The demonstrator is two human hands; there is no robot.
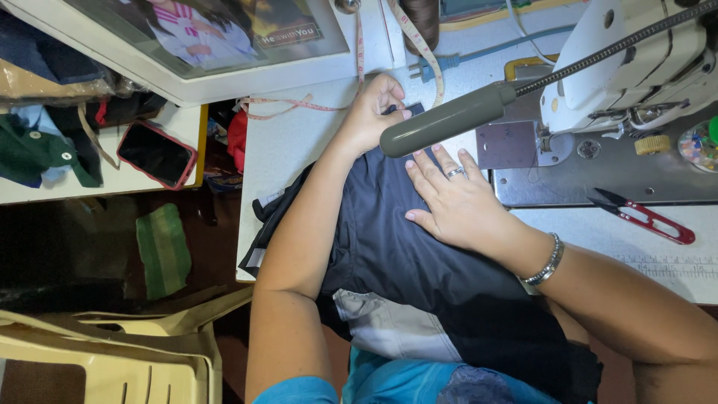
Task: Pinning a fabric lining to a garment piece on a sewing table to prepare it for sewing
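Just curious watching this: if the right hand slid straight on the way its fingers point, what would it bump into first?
Probably the grey-green tubular lamp head, just beyond the right hand lying flat on dark grey fabric; height is unclear, so it might pass beneath.

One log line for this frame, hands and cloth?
left hand: pinching dark cloth edge | right hand: flat on cloth | snips: on table, untouched

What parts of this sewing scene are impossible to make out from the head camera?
- Left hand fingertips: curled over the dark grey fabric garment, so what they pinch is hidden.
- Needle of the white sewing machine: too small, behind the grey cylindrical lamp head.
- Garment's lower part: cut off by the bottom edge.
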